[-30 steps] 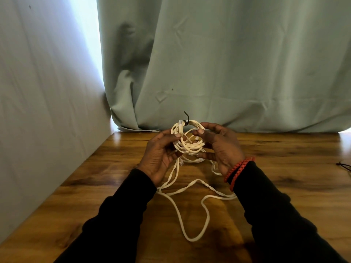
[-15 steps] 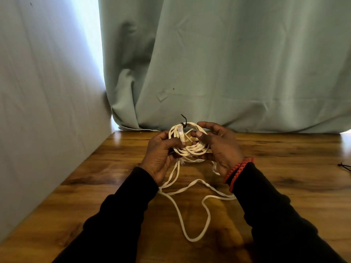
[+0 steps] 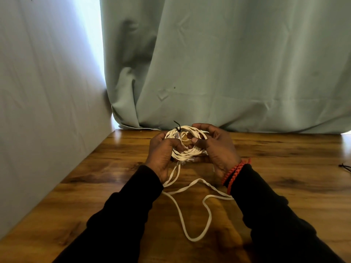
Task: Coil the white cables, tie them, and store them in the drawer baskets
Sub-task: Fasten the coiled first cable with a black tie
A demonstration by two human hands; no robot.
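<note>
Coiling is the step in hand, and it looks well along. The left hand and right hand each grasp a side of the coil, held between them just above the table, near its far edge. A black tie sticks up from the coil's far left rim. A loose tail trails from the coil down onto the table, toward the near side. Next, probably, that tail must be wound on without letting the loops spring apart.
</note>
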